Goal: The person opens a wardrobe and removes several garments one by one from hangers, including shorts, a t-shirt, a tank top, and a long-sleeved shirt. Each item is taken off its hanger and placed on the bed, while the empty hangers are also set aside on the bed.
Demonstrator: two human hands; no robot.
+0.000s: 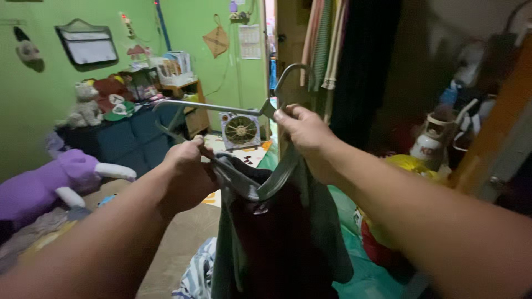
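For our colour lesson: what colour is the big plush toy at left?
Purple plush toy with white horns, head view.

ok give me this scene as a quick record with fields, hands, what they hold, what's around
left hand: grips the neckline of the dark garment
right hand: holds the grey clothes hanger near its hook
hanger: tilted, one end inside the garment's neck
nearby: purple plush toy, small fan, green wall

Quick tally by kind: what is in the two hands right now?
Hangers: 1, grey hanger, its neck pinched in the right hand
Garments: 1, dark grey garment, collar gripped by the left hand
Total: 2
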